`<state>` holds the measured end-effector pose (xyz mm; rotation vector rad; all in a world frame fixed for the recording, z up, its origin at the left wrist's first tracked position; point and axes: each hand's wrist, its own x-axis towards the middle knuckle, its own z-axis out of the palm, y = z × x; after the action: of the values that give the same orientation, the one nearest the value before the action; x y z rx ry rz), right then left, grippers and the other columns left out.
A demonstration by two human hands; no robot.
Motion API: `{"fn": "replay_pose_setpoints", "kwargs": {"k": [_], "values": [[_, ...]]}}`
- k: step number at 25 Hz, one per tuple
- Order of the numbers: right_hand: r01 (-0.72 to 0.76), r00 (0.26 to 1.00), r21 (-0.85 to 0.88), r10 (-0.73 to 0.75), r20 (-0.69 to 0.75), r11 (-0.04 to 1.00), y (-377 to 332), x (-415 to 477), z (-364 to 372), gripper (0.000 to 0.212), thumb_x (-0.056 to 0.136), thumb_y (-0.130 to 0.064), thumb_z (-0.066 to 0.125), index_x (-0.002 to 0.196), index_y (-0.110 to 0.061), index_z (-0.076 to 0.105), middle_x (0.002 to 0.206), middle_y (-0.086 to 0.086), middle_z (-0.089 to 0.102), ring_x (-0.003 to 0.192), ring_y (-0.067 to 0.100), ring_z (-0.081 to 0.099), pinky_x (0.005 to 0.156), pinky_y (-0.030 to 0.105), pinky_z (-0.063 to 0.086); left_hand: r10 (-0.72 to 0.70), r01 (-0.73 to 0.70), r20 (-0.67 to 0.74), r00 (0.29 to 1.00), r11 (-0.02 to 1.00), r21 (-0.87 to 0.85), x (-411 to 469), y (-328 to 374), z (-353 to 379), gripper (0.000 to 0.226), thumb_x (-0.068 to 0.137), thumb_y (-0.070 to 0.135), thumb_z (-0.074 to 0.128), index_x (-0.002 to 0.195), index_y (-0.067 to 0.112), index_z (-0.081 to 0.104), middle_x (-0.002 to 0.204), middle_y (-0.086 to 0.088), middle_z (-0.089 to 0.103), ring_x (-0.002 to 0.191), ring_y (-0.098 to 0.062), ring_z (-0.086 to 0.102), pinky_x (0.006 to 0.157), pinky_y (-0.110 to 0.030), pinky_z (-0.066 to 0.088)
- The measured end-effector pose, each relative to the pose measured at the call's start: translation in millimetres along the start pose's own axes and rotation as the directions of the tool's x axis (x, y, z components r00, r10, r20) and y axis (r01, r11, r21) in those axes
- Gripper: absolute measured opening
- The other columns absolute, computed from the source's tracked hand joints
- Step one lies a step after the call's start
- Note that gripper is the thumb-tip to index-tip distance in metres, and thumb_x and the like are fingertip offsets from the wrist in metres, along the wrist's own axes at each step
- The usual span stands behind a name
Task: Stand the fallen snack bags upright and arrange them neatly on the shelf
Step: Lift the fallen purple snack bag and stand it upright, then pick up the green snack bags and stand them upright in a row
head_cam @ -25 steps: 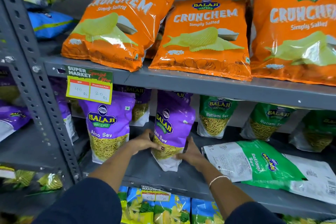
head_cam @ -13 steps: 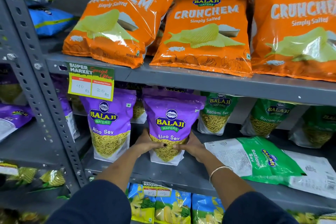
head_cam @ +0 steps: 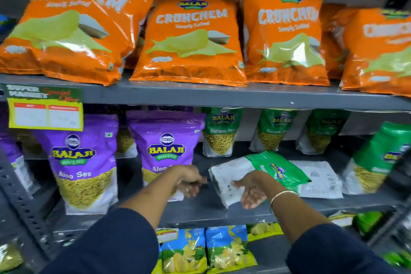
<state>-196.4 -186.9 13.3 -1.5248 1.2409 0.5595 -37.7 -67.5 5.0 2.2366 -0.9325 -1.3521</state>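
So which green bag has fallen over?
The green Ratlami Sev bag lying flat at the shelf's front, by the right hand. The other green bags stand upright.

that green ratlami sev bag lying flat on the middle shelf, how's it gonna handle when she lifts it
The green bag is a soft pouch lying flat, so it will likely flop and sag. Its glossy film looks slippery. Upright ones rest on a wide base, so it should stand, though it may tip.

This is a shop, a supermarket aisle. Grey metal shelves [head_cam: 222, 95] carry rows of packaged snacks: orange crisp bags [head_cam: 191, 40] above, purple bags [head_cam: 82, 162] and green bags [head_cam: 222, 131] below. A yellow-and-green price tag [head_cam: 45, 108] reading "Super Market" hangs on the shelf edge.
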Motion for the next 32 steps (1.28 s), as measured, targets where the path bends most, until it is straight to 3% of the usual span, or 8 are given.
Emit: {"fn": "replay_pose_setpoints", "kwargs": {"k": [3, 5, 9, 12, 18, 25, 28, 32], "values": [[0.078, 0.996, 0.376, -0.090, 0.015, 0.923, 52.4, 15.6, -10.2, 0.082, 0.089, -0.046, 0.048, 0.144, 0.002, 0.013, 0.144, 0.032, 0.035, 0.111, 0.040, 0.056, 0.065, 0.042, 0.055, 0.266, -0.204, -0.413, 0.871, 0.961, 0.189, 38.2, 36.2, 19.9, 0.028, 0.090, 0.029, 0.052, 0.104, 0.006, 0.055, 0.103, -0.016, 0.063, 0.103, -0.030, 0.059, 0.092, -0.042, 0.047], [0.178, 0.976, 0.653, -0.217, -0.022, 0.736, 65.5, 26.4, -8.7, 0.069, 0.085, -0.040, 0.058, 0.136, -0.002, 0.032, 0.124, 0.022, 0.050, 0.095, 0.036, 0.059, 0.069, 0.046, 0.054, 0.219, -0.158, -0.390, 0.894, 0.971, 0.181, 62.6, 44.0, 27.8, 0.061, 0.089, 0.032, 0.052, 0.137, -0.001, 0.032, 0.141, -0.020, 0.044, 0.129, -0.031, 0.044, 0.108, -0.037, 0.038], [0.239, 0.946, 0.755, -0.321, -0.040, 0.610, 57.9, 35.9, 1.9, 0.033, 0.089, -0.037, 0.054, 0.089, -0.004, 0.056, 0.076, 0.011, 0.056, 0.064, 0.024, 0.054, 0.080, 0.047, 0.052, 0.120, -0.081, -0.321, 0.939, 0.988, 0.132, 82.6, 48.5, 38.2, 0.083, 0.082, 0.035, 0.063, 0.144, 0.000, 0.019, 0.152, -0.015, 0.031, 0.133, -0.024, 0.039, 0.107, -0.032, 0.039], [0.265, 0.943, 0.813, -0.316, -0.106, 0.519, 55.8, 48.8, 1.0, 0.028, 0.082, -0.016, 0.067, 0.101, 0.002, 0.058, 0.073, 0.013, 0.058, 0.060, 0.023, 0.056, 0.043, 0.037, 0.055, 0.047, -0.046, -0.335, 0.941, 0.999, 0.012, 74.5, 46.7, 44.8, 0.065, 0.079, 0.032, 0.068, 0.131, 0.004, 0.040, 0.146, -0.016, 0.040, 0.126, -0.022, 0.044, 0.093, -0.026, 0.040], [0.468, 0.879, 0.690, -0.368, -0.302, 0.552, 68.9, 62.1, -8.8, 0.037, 0.073, 0.002, 0.073, 0.101, -0.004, 0.048, 0.088, 0.010, 0.062, 0.084, 0.028, 0.060, 0.070, 0.044, 0.056, -0.016, -0.154, -0.460, 0.888, 0.931, -0.331, 61.8, 29.4, 65.3, 0.041, 0.072, 0.008, 0.075, 0.088, 0.012, 0.038, 0.077, 0.003, 0.039, 0.071, -0.008, 0.039, 0.061, -0.018, 0.034], [0.758, 0.593, 0.072, -0.640, -0.489, 0.648, 79.2, 62.5, -21.6, 0.051, 0.066, 0.006, 0.074, 0.105, -0.008, 0.045, 0.095, 0.008, 0.060, 0.087, 0.020, 0.057, 0.059, 0.022, 0.040, 0.096, -0.249, -0.588, 0.803, 0.951, -0.184, 55.0, 20.0, 85.1, 0.102, 0.054, 0.002, 0.082, 0.140, 0.011, 0.028, 0.136, -0.009, 0.053, 0.125, -0.026, 0.049, 0.105, -0.037, 0.043], [0.709, 0.607, -0.076, -0.662, -0.440, 0.701, 66.3, 64.5, -23.8, 0.060, 0.070, 0.007, 0.070, 0.121, -0.004, 0.042, 0.107, 0.013, 0.064, 0.090, 0.023, 0.058, 0.053, 0.020, 0.040, 0.097, -0.295, -0.650, 0.753, 0.934, -0.202, 55.4, 12.0, 93.0, 0.096, 0.058, -0.002, 0.081, 0.138, 0.006, 0.028, 0.134, -0.010, 0.051, 0.126, -0.026, 0.046, 0.096, -0.026, 0.038], [0.601, 0.618, -0.180, -0.596, -0.513, 0.778, 57.8, 70.8, -22.6, 0.059, 0.071, -0.004, 0.074, 0.121, -0.003, 0.042, 0.119, 0.019, 0.060, 0.107, 0.034, 0.060, 0.083, 0.036, 0.048, 0.071, -0.259, -0.577, 0.813, 0.933, -0.251, 52.0, 3.5, 81.5, 0.097, 0.059, -0.001, 0.076, 0.141, 0.007, 0.024, 0.131, -0.010, 0.052, 0.123, -0.028, 0.049, 0.102, -0.036, 0.044]]}}
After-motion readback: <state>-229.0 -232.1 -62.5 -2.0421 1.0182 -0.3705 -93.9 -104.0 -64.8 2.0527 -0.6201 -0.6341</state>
